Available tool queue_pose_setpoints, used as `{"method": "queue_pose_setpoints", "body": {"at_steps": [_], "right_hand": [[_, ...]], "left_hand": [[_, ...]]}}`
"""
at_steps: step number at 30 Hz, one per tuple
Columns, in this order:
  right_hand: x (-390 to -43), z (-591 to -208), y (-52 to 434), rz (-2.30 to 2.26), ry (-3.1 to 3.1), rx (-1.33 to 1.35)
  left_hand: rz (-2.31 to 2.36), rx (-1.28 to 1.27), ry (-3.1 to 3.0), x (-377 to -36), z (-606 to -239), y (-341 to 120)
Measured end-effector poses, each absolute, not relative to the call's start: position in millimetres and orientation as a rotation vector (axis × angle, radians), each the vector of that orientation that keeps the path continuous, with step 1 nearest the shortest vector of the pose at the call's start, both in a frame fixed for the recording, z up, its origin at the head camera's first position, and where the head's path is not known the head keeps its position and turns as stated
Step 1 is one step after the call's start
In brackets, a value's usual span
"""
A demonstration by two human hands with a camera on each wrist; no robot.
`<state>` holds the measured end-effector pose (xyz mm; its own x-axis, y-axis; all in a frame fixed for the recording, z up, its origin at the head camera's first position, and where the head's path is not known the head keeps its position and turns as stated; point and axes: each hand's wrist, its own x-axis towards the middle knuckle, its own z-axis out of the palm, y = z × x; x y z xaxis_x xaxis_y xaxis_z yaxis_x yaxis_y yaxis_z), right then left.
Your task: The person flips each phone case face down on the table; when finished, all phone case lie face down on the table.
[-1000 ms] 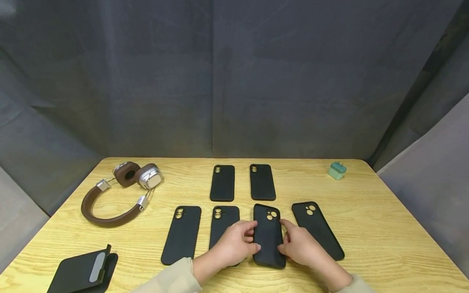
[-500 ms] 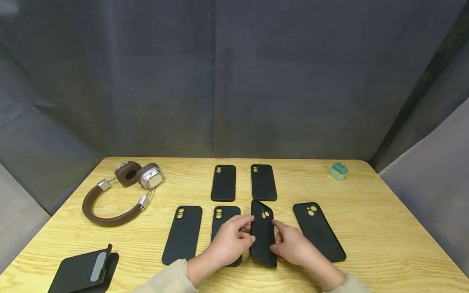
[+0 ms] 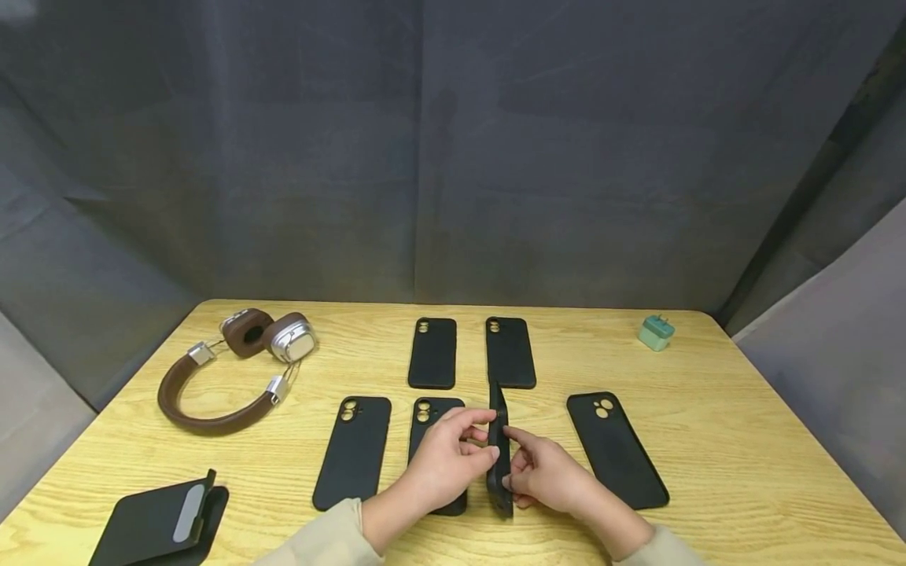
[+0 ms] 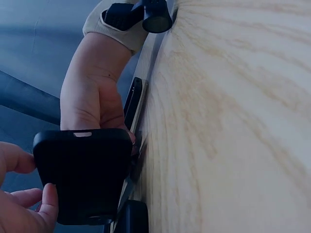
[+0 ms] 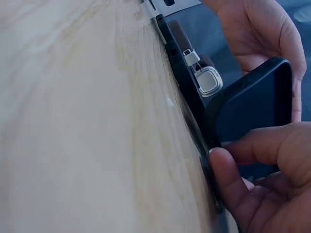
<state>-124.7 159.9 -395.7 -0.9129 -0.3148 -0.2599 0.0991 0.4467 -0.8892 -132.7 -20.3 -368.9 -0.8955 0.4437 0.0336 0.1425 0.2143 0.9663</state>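
A black phone case (image 3: 499, 464) stands tilted up on its long edge in the head view, seen nearly edge-on, between my two hands. My left hand (image 3: 447, 464) pinches its upper edge from the left; in the left wrist view the thumb lies over the face of the case (image 4: 85, 174). From the other side my right hand (image 3: 548, 472) grips the lower long edge, its thumb and index finger on the rim of the case (image 5: 245, 85) in the right wrist view. Below my left hand lies another case (image 3: 433, 417), partly covered. A further case (image 3: 617, 452) rests beside my right hand, hollow side up.
Another phone case (image 3: 352, 452) lies to the left, and two more cases (image 3: 432, 354) lie farther back. Brown headphones (image 3: 215, 420) occupy the left side of the wooden table (image 3: 743, 472). A black folding stand (image 3: 152, 523) is at front left, a green charger plug (image 3: 656, 333) at back right.
The held case has turned from leaning with its hollow inside showing to almost upright on its edge. My right hand has moved left with it; my left hand has hardly shifted.
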Motion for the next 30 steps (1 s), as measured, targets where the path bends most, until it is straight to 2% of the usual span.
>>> {"method": "queue_pose_setpoints", "body": {"at_steps": [19,30], "right_hand": [[-132,-409,163,-1.648,2.187,-0.178],[-127,-403,172,-1.692,2.111,-0.169]], "left_hand": [[1.667,0.634,2.227,-137,-378,-10],[1.641,0.667,2.222,-136,-376,-8]]}}
